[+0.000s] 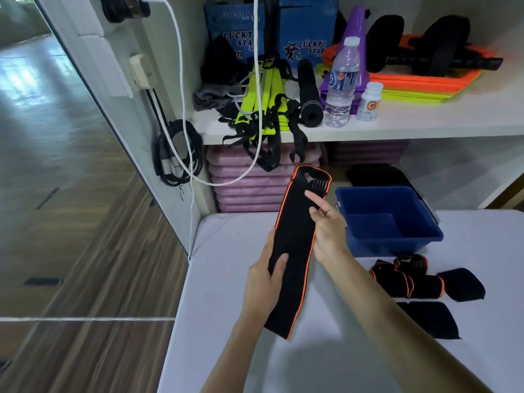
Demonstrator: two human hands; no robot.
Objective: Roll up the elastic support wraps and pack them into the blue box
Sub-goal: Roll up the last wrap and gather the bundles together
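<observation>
Head view, black orange-edged elastic wrap (pixel 297 236) held stretched above white table (pixel 226 321), left hand (pixel 269 276) gripping its left edge with thumb on top, right hand (pixel 326 225) pinching its right edge, index finger extended, blue box (pixel 397 242) just right, more wraps (pixel 408 282) lying near it.

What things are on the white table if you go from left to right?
Left hand → long black wrap with orange edges, held by both hands → right hand → blue box, with rolled and loose black wraps lying in front of it.
</observation>
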